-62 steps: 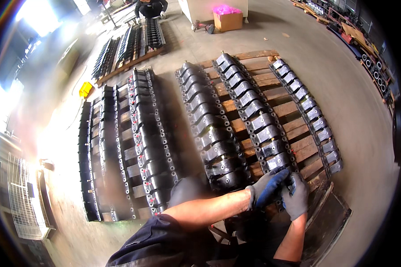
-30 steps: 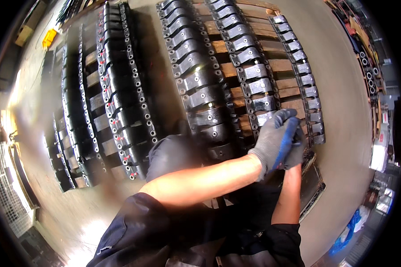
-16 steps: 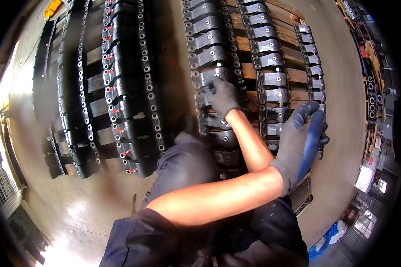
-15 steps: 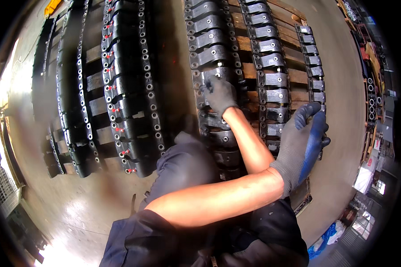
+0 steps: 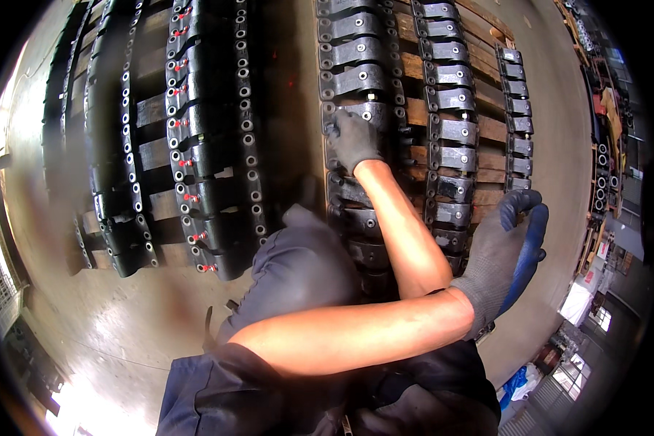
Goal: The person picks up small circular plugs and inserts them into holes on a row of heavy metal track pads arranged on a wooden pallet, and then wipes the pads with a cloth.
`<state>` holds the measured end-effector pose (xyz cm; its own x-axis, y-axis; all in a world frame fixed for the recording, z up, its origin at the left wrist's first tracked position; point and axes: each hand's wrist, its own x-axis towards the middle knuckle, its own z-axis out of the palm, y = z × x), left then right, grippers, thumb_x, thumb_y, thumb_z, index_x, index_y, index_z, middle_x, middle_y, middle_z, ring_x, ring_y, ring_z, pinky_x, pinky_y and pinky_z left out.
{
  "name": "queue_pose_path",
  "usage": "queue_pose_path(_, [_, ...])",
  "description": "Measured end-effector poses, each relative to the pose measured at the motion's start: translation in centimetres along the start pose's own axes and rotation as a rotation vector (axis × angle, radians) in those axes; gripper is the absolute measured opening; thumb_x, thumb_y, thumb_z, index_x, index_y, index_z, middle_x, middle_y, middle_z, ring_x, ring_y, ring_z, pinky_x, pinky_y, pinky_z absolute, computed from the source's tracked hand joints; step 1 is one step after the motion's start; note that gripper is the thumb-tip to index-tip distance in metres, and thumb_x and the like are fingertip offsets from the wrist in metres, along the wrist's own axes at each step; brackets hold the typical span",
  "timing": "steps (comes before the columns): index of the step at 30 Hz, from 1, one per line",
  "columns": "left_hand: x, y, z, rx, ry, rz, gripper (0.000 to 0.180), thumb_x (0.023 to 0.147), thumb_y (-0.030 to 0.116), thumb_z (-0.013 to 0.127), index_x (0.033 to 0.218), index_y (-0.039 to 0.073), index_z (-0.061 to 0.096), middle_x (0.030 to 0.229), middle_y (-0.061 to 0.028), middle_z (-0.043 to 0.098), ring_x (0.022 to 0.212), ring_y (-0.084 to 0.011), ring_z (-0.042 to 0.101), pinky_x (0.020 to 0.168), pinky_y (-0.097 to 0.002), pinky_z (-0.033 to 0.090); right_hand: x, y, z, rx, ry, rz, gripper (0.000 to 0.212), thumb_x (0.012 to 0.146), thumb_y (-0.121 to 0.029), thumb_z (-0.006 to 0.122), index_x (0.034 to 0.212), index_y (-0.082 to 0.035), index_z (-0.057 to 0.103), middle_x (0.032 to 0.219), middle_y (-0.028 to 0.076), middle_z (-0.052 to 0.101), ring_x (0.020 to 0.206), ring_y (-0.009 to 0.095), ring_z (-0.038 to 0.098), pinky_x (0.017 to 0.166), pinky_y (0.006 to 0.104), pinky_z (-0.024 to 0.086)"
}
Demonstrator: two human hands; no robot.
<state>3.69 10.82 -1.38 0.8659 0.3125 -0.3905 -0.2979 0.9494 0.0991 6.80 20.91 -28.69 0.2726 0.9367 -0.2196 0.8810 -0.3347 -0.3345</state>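
Note:
A black steel track chain (image 5: 350, 49) made of overlapping links lies in front of me. My right hand (image 5: 354, 136), in a dark grey work glove, is on the left edge of one link. Its fingers are curled together there, and whatever sits between the fingertips is hidden. A bright nut (image 5: 371, 96) shows just beyond this hand. My left forearm crosses over the right one. My left hand (image 5: 503, 251), in a grey glove with a blue palm, is raised at the right with its fingers loosely bent. Nothing shows in it.
Two more track chains (image 5: 452, 99) (image 5: 517, 89) lie to the right on a wooden pallet (image 5: 490, 127). At left are further black chains, one with red pieces (image 5: 185, 163) along its side. Shelves with parts (image 5: 604, 156) stand at the far right. My knee (image 5: 305, 258) is close to the chain.
My view has shifted slightly. My right hand has slid a little leftward along the link toward its edge. My left hand stays raised, much as before.

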Motion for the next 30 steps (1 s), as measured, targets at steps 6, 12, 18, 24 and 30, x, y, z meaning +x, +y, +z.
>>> queue_pose_path(6, [0.2, 0.0, 0.3, 0.012, 0.036, -0.022, 0.034, 0.103, 0.03, 0.066, 0.125, 0.005, 0.06, 0.099, -0.0003, 0.06, 0.089, -0.0067, 0.059, 0.077, -0.0241, 0.054, -0.1, 0.1, 0.0, -0.04, 0.02, -0.031, 0.029, 0.088, -0.016, 0.071, 0.112, -0.004, 0.061, 0.101, 0.024, 0.069, 0.098, 0.043, 0.068, 0.086, 0.0519, 0.055])
queue_pose_path(12, [0.1, -0.3, 0.1, -0.044, 0.003, -0.016, 0.033, 0.105, 0.031, 0.064, 0.123, 0.004, 0.061, 0.096, 0.0003, 0.061, 0.088, -0.0065, 0.059, 0.078, -0.0245, 0.053, 0.2, -0.5, 0.4, -0.116, -0.077, 0.007, 0.041, 0.088, -0.024, 0.076, 0.121, -0.005, 0.059, 0.111, 0.024, 0.068, 0.106, 0.042, 0.067, 0.091, 0.0501, 0.055])
queue_pose_path(18, [0.1, -0.2, 0.5, -0.017, 0.016, 0.007, 0.035, 0.105, 0.031, 0.063, 0.129, 0.006, 0.059, 0.1, -0.0004, 0.063, 0.089, -0.0072, 0.061, 0.079, -0.0255, 0.054, 0.3, 0.5, -1.3, 0.005, -0.082, 0.07, 0.057, 0.085, -0.029, 0.08, 0.131, -0.007, 0.056, 0.12, 0.027, 0.066, 0.113, 0.043, 0.064, 0.096, 0.05, 0.053])
queue_pose_path(24, [0.4, 0.1, 0.4, -0.151, 0.043, 0.009, 0.035, 0.105, 0.033, 0.063, 0.128, 0.008, 0.059, 0.104, -0.0015, 0.066, 0.09, -0.0103, 0.064, 0.079, -0.0265, 0.055, -4.7, -0.3, -8.3, 0.281, 0.161, 0.053, 0.054, 0.086, -0.026, 0.08, 0.133, -0.007, 0.06, 0.116, 0.021, 0.069, 0.109, 0.036, 0.068, 0.095, 0.0439, 0.055])
queue_pose_path(30, [1.1, 1.3, -0.3, -0.187, 0.058, 0.069, 0.023, 0.108, 0.024, 0.059, 0.125, 0.01, 0.059, 0.106, -0.0015, 0.066, 0.091, -0.0124, 0.063, 0.078, -0.0291, 0.056, -12.9, 5.2, -13.1, 1.024, 0.369, 0.177, 0.032, 0.1, -0.015, 0.066, 0.127, 0.0, 0.062, 0.11, 0.008, 0.07, 0.101, 0.013, 0.064, 0.09, 0.0309, 0.055])
